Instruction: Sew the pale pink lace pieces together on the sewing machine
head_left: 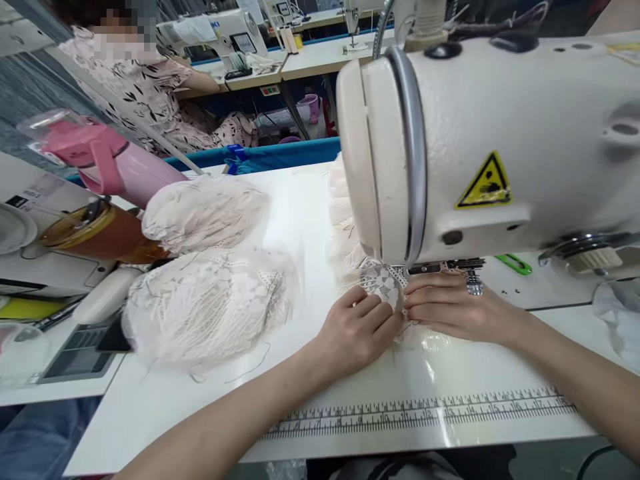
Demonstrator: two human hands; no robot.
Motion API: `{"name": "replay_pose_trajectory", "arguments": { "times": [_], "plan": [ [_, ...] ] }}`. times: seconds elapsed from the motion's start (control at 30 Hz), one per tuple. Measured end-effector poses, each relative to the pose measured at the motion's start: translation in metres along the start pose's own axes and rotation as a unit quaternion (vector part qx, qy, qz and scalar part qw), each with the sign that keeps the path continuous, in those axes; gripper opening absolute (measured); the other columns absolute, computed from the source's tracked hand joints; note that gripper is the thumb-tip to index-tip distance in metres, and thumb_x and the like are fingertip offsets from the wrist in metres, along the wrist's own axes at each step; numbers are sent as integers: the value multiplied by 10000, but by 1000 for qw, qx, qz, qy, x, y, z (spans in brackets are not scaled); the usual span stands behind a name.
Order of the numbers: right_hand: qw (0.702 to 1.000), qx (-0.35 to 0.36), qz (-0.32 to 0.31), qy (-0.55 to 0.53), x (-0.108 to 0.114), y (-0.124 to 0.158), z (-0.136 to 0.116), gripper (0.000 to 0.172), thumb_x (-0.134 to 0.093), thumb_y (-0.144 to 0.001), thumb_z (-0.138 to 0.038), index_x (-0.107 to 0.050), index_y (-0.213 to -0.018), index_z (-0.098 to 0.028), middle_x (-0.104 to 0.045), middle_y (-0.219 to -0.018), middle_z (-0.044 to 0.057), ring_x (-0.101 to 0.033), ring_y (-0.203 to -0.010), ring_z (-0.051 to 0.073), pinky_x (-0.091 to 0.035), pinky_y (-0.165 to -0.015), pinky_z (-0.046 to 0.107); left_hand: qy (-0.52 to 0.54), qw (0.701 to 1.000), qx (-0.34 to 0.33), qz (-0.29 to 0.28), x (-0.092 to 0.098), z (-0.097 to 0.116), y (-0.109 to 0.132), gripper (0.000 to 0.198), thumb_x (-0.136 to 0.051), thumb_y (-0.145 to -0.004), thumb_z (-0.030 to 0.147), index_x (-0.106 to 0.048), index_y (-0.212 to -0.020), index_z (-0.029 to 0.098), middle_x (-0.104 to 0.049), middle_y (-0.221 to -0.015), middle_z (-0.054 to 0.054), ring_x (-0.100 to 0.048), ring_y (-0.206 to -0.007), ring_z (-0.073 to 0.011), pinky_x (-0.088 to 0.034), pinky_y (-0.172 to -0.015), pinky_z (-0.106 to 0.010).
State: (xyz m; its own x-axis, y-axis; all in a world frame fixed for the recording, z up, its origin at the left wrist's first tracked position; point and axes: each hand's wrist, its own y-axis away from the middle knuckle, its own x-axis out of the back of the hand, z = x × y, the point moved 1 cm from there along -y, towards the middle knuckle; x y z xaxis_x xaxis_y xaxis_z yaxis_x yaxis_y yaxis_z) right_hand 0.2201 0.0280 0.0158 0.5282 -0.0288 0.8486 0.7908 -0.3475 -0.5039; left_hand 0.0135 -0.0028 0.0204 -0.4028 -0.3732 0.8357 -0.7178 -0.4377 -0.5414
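Under the head of a white sewing machine (pixel 390 160) lies a piece of pale lace fabric (pixel 383 283), partly hidden by the machine and my hands. My left hand (pixel 357 328) has its fingers curled closed on the near left edge of the lace. Stretched out nearly flat, the fingers of my right hand (pixel 450 308) rest by the lace's right side, close to the presser foot area. The needle is hidden from view. More ruffled cream fabric (pixel 343 213) trails behind the lace on the left of the machine head.
Two bundles of lace, a rear one (pixel 205 210) and a front one (pixel 210 307), lie left. Beyond them are a pink bottle (pixel 145 170) and an amber cup (pixel 107 230). A ruler strip (pixel 400 415) runs along the front; green snips (pixel 515 264) lie right. A person (pixel 135 87) sits behind.
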Motion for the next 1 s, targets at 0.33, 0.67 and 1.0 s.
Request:
{"name": "replay_pose_trajectory", "arguments": {
  "times": [0.33,0.67,1.0],
  "plan": [
    [998,-5,58,3,-2,0,0,149,-581,-876,-149,-613,-1016,-189,-721,-920,-8,-663,-941,145,-543,-917,311,110,992,53,-43,-5,1,8,221,-468,-856,97,-551,-1059,122,-671,-1116,-96,-613,-1121,-195,-575,-875,-310],
    [996,-7,74,40,-2,1,-1,124,-542,-899,-164,-597,-1002,-206,-718,-918,-16,-654,-899,121,-518,-693,266,123,988,72,-62,-4,2,5,254,-467,-821,79,-539,-1057,140,-675,-1127,-93,-612,-1133,-209,-564,-912,-349],
    [991,-44,73,106,1,1,3,157,-479,-936,-225,-635,-922,-217,-714,-809,-36,-595,-629,97,-406,-586,258,111,990,76,-45,-10,3,3,256,-469,-885,90,-556,-1124,116,-674,-1155,-80,-606,-1141,-196,-563,-919,-323]
  ]
}}
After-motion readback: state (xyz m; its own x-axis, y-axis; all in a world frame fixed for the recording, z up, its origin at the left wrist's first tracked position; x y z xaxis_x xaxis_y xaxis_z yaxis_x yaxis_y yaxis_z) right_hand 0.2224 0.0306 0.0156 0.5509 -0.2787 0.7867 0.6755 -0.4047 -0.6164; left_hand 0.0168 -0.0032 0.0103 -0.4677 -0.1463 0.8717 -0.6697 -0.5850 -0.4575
